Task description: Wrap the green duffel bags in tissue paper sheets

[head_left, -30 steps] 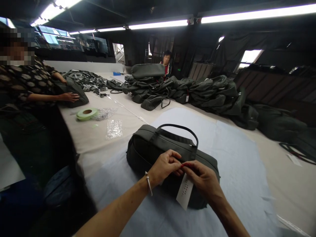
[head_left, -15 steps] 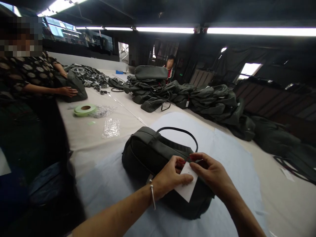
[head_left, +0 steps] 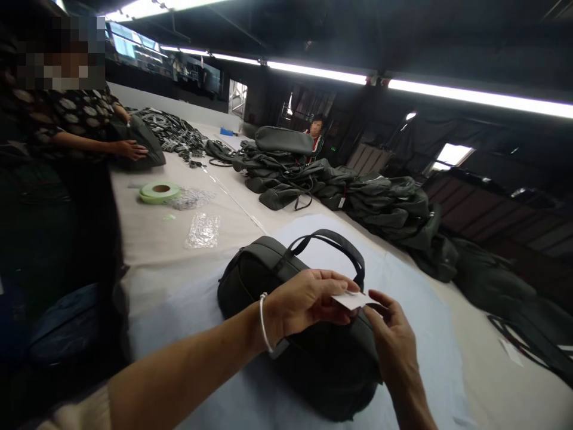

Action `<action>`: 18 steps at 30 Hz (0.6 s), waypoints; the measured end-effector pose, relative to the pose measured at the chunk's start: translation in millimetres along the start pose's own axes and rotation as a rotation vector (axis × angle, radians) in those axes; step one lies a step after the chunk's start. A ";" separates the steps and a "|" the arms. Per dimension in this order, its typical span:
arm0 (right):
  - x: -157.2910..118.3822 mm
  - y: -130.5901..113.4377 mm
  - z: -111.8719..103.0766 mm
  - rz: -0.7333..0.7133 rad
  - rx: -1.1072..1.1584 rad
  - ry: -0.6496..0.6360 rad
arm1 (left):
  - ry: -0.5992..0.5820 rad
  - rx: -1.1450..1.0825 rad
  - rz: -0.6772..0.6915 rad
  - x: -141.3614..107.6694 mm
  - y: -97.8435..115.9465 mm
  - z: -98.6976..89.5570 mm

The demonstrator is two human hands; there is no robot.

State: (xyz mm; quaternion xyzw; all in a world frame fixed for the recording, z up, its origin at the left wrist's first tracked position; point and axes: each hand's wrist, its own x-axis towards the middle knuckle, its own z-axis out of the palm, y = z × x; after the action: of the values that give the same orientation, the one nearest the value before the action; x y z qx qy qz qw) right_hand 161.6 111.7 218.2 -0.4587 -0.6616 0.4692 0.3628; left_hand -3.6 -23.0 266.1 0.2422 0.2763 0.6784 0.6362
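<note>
Though small, tag (head_left: pixel 350 300) in left grip (head_left: pixel 307 301)

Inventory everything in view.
bag: one, dark green, foreground
tag: one, white, over bag
sheet: one, pale blue, under bag
table: one, beige, under sheet
tape roll: one or more, pale green, left
clear packet: one, colourless, near roll
tangle: one, whitish, beside roll
bag pile: uncountable, dark green, far side
strap heap: uncountable, grey, far left
small object: one, blue, far end
workers: two, colours mixed, left and behind pile
worker's bag: one, dark, left
lights: several, white, overhead
bracelet: one, silver, left wrist
left grip: one, bare, on tag
right grip: one, bare, at tag
</note>
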 end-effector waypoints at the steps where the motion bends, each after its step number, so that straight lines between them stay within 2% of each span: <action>1: -2.6 4.9 0.3 0.001 0.000 0.007 | -0.022 -0.056 -0.011 3.7 0.1 1.1; 3: -8.4 11.8 2.2 -0.002 0.026 -0.038 | -0.076 -0.123 0.007 8.8 -3.4 3.0; 5: -13.7 16.1 5.7 -0.014 0.038 -0.153 | -0.152 -0.063 0.014 12.1 -8.7 4.0; 7: -17.2 19.8 10.1 -0.033 0.029 -0.232 | -0.185 0.167 0.056 16.1 -12.7 3.7; 8: -18.3 21.9 12.2 -0.039 0.036 -0.242 | -0.163 0.334 0.126 19.0 -13.2 3.4; 11: -20.3 28.0 17.8 -0.042 0.083 -0.234 | -0.010 0.892 0.475 31.0 -4.9 3.2; 13: -22.2 30.0 21.0 -0.044 0.112 -0.219 | 0.110 1.157 0.666 40.8 9.9 4.3; 15: -25.5 28.8 24.4 -0.058 0.098 -0.211 | 0.263 1.257 0.772 51.2 30.9 5.1; 18: -32.4 24.5 29.2 -0.113 -0.039 -0.177 | 0.520 1.108 0.823 65.6 68.7 -2.2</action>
State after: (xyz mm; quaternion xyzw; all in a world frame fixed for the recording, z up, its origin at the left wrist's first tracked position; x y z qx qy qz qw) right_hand 151.8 76.0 184.6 -0.3843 -0.7248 0.4738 0.3201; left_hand -60.0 39.6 309.9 0.4435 0.6071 0.6587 0.0288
